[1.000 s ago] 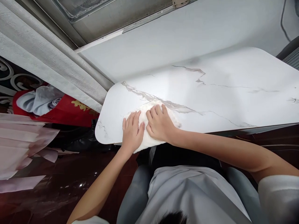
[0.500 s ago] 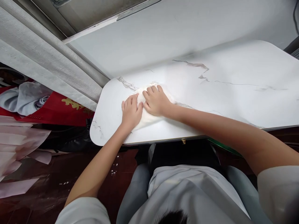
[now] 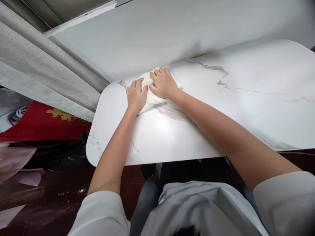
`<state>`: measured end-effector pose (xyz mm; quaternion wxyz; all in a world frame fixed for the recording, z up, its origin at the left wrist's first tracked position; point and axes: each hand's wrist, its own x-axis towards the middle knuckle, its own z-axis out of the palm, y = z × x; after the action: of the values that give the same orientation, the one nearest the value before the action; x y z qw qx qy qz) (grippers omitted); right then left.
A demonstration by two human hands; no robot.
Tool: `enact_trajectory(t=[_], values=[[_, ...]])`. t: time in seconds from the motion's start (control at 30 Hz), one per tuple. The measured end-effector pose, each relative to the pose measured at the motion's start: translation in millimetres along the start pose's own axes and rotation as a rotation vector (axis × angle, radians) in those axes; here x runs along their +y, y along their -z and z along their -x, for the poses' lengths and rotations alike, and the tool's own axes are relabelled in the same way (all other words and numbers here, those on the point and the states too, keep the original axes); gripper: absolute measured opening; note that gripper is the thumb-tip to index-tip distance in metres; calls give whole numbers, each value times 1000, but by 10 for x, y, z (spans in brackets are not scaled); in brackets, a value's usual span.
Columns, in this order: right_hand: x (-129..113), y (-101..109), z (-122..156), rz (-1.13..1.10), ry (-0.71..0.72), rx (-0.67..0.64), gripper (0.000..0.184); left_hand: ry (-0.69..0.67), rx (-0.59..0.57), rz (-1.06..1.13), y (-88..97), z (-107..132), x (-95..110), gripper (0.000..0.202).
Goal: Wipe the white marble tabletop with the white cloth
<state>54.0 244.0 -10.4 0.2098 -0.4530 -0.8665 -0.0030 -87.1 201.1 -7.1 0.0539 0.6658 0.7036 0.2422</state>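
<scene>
A glossy white marble-patterned desk [image 3: 172,141] spans the head view. Beneath the flat, outstretched left hand [image 3: 136,95] and the bent-fingered right hand [image 3: 164,84], whose grip I cannot tell, lies a soft white fabric cloth [image 3: 149,98], apparently covered by both so pressure spreads across it.

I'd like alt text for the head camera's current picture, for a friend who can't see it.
A person's left hand and right hand rest on a white cloth near the far edge of a white, grey-veined table. A pale wall stands behind it, with a grey curtain to the left.
</scene>
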Motion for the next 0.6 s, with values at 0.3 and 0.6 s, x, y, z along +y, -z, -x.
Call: enact_trajectory(t=[0.3,0.6], values=[[205,-211,-439,-23,-57,83,71,17,8,72,-114,-439,-131,38],[278,-252,-631,20,-61,129,85,52,10,41,-65,-550,-10,39]])
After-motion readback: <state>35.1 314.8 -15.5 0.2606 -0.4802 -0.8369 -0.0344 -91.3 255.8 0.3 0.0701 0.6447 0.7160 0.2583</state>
